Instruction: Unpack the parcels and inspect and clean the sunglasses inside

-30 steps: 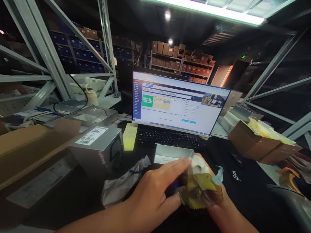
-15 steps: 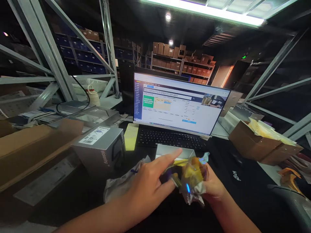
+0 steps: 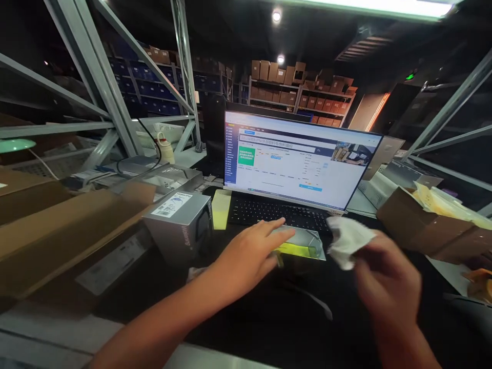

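My left hand (image 3: 249, 253) reaches forward over the dark desk with its fingers stretched out. The fingertips rest at the edge of a shallow grey tray (image 3: 313, 237) in front of the keyboard. A yellow see-through packet (image 3: 295, 250) lies in that tray under the fingertips. My right hand (image 3: 388, 287), blurred by motion, is to the right of the tray. It is closed on a crumpled white wad (image 3: 348, 238), held just above the desk. A bit of crumpled plastic wrap (image 3: 194, 272) shows beneath my left forearm.
A lit monitor (image 3: 295, 161) stands behind a black keyboard (image 3: 269, 211). A grey labelled box (image 3: 180, 220) and a yellow pad (image 3: 222, 207) sit to the left, beside long cardboard cartons (image 3: 57, 225). An open carton of yellow packets (image 3: 430, 215) is at the right. Steel racking surrounds the desk.
Both hands held the yellow packet and white wad together before. The packet now lies in the grey tray under my left fingertips, and my right hand has pulled away to the right with the white wad.
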A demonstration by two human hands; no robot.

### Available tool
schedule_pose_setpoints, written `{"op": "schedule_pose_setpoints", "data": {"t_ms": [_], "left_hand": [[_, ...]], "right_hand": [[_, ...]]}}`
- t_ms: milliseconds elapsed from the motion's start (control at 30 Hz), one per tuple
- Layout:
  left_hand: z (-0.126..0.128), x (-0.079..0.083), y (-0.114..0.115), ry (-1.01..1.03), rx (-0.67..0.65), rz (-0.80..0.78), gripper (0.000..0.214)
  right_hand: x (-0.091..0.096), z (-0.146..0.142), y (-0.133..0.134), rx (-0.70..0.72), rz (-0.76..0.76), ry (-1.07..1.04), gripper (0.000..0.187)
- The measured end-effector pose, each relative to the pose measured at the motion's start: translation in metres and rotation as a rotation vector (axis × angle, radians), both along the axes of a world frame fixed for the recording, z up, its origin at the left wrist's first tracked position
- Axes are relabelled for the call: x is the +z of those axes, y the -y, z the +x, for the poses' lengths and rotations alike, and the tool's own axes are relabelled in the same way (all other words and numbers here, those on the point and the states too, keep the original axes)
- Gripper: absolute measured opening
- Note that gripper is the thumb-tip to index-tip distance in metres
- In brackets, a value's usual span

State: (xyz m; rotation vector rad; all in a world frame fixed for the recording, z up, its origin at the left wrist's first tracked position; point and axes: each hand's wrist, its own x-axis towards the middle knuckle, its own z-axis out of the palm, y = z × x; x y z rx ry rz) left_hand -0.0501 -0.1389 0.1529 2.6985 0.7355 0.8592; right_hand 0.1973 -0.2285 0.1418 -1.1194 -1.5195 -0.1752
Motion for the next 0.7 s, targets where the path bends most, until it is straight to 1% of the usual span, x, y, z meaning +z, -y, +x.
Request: {"op": "schedule_pose_setpoints", "data": {"t_ms": [67, 100, 167, 267, 333, 400, 500, 567, 633, 700], "left_hand": [[0.002, -0.005, 0.000, 0.048, -0.031, 0.038, 0.061], [0.001, -0.007, -0.001, 0.086, -0.032, 0.065, 0.058], [0.000, -0.011, -0.003, 0.176, -0.010, 0.130, 0.051], [-0.004, -0.012, -0.005, 0.292, 0.014, 0.215, 0.046], [-0.006, -0.011, -0.006, 0.325, 0.007, 0.257, 0.045], [-0.008, -0.009, -0.006, 0.323, 0.005, 0.282, 0.046], [-0.010, -0.006, -0.005, 0.268, -0.013, 0.289, 0.044], [-0.011, -0.005, -0.005, 0.204, -0.061, 0.314, 0.039], [-0.010, -0.003, -0.004, 0.157, -0.101, 0.383, 0.034], [-0.008, -0.003, -0.001, 0.174, -0.086, 0.455, 0.035]], "right_hand": [[-0.002, -0.014, -0.007, 0.221, -0.107, 0.261, 0.026], [-0.002, -0.019, -0.009, 0.308, -0.168, 0.329, 0.026], [0.001, -0.024, -0.011, 0.401, -0.294, 0.318, 0.021], [0.004, -0.021, -0.011, 0.453, -0.395, 0.193, 0.008], [0.003, -0.018, -0.011, 0.473, -0.436, 0.169, 0.012], [0.000, -0.017, -0.011, 0.432, -0.478, 0.131, 0.015], [-0.005, -0.021, -0.011, 0.367, -0.579, 0.002, 0.024], [-0.006, -0.026, -0.010, 0.370, -0.635, -0.009, 0.026], [-0.006, -0.032, -0.008, 0.364, -0.630, 0.062, 0.030], [-0.007, -0.036, -0.007, 0.326, -0.582, 0.096, 0.035]]}}
